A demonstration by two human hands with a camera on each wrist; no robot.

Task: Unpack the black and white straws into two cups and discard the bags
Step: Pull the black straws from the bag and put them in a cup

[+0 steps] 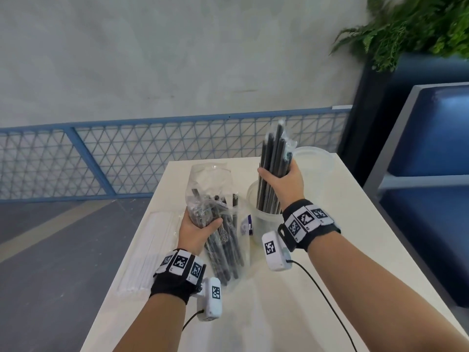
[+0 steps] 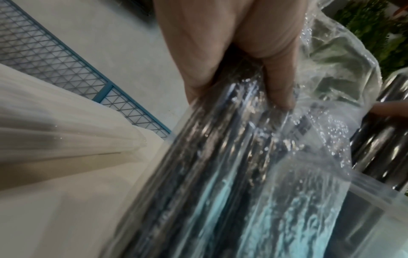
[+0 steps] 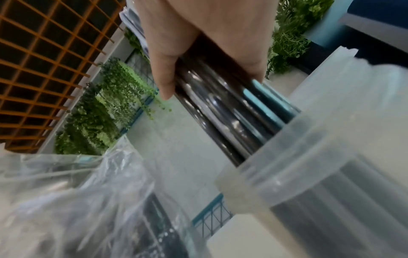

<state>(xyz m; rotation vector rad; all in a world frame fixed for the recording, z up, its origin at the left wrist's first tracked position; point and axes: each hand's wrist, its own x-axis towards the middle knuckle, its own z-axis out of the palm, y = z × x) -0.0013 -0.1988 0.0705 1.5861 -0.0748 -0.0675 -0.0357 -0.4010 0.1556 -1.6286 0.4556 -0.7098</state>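
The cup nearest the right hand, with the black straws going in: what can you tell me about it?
The cup is a translucent, frosted plastic tumbler with a thicker rim band, standing upright on the white table. The lower ends of a bundle of black straws stand inside it and rise well above the rim, gripped higher up by the right hand. The hand itself does not touch the cup. A second similar cup stands behind it, and the clear bag is to its left.

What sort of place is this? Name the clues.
Probably a café or lounge seating corner: a small white table, a blue padded bench beside it, and leafy plants in a dark planter.
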